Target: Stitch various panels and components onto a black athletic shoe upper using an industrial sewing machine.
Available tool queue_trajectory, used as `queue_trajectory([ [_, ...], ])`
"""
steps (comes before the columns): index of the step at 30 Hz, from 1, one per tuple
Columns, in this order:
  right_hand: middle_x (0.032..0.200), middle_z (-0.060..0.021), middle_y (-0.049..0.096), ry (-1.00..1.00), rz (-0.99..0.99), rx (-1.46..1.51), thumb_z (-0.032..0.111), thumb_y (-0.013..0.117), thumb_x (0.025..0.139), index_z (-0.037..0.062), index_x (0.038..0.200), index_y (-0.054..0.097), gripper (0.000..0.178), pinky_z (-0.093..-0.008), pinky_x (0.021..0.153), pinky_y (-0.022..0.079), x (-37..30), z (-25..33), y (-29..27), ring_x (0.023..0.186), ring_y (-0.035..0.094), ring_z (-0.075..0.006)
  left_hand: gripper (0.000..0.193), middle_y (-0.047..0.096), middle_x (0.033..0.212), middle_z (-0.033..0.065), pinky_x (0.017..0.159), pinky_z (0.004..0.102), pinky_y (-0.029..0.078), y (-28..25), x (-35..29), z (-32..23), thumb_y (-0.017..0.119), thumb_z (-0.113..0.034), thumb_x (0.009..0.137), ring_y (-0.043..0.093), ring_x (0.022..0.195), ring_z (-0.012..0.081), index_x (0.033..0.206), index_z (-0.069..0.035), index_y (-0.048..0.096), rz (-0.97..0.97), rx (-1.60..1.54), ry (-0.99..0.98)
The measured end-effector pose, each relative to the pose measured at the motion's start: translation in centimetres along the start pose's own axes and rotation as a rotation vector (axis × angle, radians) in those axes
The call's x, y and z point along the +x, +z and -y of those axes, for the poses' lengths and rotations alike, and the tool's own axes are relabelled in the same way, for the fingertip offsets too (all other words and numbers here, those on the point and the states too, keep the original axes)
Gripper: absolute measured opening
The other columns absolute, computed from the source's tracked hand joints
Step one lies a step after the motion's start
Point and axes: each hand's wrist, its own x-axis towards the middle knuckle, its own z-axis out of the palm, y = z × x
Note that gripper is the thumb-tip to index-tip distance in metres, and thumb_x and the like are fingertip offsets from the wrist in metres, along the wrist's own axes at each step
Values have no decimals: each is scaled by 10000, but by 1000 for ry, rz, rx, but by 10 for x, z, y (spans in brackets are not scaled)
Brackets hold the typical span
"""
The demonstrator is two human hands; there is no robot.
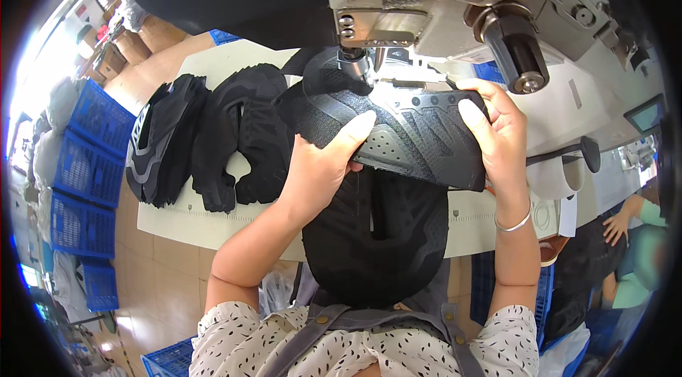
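Observation:
Both of my hands grip a black shoe upper with a row of eyelets and small perforations. It lies under the head of a sewing machine, its far edge close by the presser foot area. My left hand pinches the near left part, thumb on top and fingers mostly hidden beneath. At the right end, my right hand holds the piece with its thumb on the face and fingers curled behind the edge. More black shoe uppers hang over the table's near edge, against my apron.
Stacked black uppers and a loose pile of uppers lie on the pale table to the left. Blue plastic crates are stacked beyond. A black cylinder juts down from the machine. Another person's hand shows at far right.

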Motion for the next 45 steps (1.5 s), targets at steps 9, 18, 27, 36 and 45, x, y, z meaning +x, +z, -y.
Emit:
queue_trajectory([
  [9, 916, -44, 607, -5, 8, -3, 10, 536, 835, -23, 1065, 545, 232, -192, 735, 446, -3, -1, 0, 815, 565, -67, 156, 609, 759, -12, 482, 190, 431, 2, 3, 1, 583, -176, 836, 534, 606, 41, 895, -37, 619, -2, -41, 63],
  [18, 917, -55, 609, 59, 79, 21, 5, 525, 844, -24, 1066, 525, 224, -187, 735, 445, -16, 10, 0, 818, 557, -60, 171, 574, 650, -33, 452, 180, 389, -2, 12, -1, 554, -188, 855, 493, 527, 32, 797, -40, 617, 17, -70, 105],
  [27, 569, 27, 496, 208, 109, -39, 55, 543, 862, 10, 1188, 472, 337, -159, 467, 356, -52, 26, 13, 493, 439, -24, 228, 541, 655, -46, 468, 181, 360, 9, -22, 15, 576, -226, 865, 443, 548, 11, 790, -12, 599, 144, -25, 39],
  [36, 927, -79, 590, -159, -159, -400, 94, 508, 857, 0, 1194, 466, 352, -212, 696, 429, -48, -9, -10, 766, 545, -106, 252, 539, 675, -56, 506, 187, 369, -14, -31, 13, 585, -191, 868, 432, 618, 2, 735, 22, 581, 208, -17, 8],
  [45, 1009, -103, 568, 271, -72, 419, 94, 587, 826, -34, 1084, 456, 316, -240, 824, 439, -73, 0, 6, 922, 549, -130, 243, 618, 886, 40, 678, 225, 474, -20, -44, 2, 563, -197, 876, 562, 769, 80, 944, 34, 597, 117, -226, -150],
])
